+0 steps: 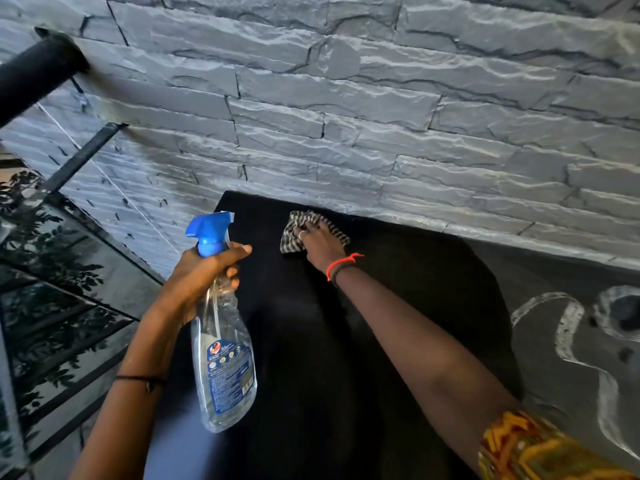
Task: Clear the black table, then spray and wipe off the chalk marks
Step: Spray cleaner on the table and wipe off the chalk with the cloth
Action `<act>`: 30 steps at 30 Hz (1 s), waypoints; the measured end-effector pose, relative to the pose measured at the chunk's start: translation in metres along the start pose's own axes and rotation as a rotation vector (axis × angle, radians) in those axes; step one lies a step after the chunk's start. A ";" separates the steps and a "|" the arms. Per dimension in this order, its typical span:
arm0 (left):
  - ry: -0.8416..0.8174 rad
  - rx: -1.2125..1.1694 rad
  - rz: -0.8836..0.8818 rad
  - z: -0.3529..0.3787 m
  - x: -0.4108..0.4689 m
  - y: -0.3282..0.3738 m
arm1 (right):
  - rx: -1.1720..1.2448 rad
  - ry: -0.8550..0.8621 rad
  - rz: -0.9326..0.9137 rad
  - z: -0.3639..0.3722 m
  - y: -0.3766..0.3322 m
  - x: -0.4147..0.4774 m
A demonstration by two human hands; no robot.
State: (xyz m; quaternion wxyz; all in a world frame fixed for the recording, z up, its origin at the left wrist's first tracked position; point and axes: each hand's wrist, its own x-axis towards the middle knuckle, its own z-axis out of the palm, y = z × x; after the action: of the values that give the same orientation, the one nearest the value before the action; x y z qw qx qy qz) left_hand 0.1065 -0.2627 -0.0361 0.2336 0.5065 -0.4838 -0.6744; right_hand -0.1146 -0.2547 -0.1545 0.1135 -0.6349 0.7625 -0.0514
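Note:
The black table (398,323) runs along a stone wall; its left and middle part looks dark and wet. White chalk marks (571,327) curl over the duller right part. My left hand (204,271) grips the neck of a clear spray bottle (221,341) with a blue trigger head, held above the table's left edge. My right hand (318,242) presses a striped cloth (298,230) flat on the table near the far edge by the wall.
A grey rough stone wall (346,116) rises right behind the table. To the left is a glass railing (52,271) with dark metal bars and a black handrail (38,71); leaves show through the glass.

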 end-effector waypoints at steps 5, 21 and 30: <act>0.005 0.008 -0.013 0.000 0.001 -0.003 | -0.030 -0.020 0.024 -0.008 0.021 0.015; -0.170 -0.001 -0.026 0.048 -0.003 -0.010 | -0.034 0.041 0.554 -0.035 0.243 -0.193; -0.264 0.052 0.006 0.075 -0.025 -0.006 | -0.017 0.033 0.264 0.010 0.137 -0.202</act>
State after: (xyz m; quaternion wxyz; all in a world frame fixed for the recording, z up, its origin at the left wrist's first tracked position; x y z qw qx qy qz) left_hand 0.0489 -0.2085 -0.0287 0.1569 0.4176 -0.5291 -0.7218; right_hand -0.2096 -0.0301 -0.1731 0.1013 -0.5290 0.8416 -0.0402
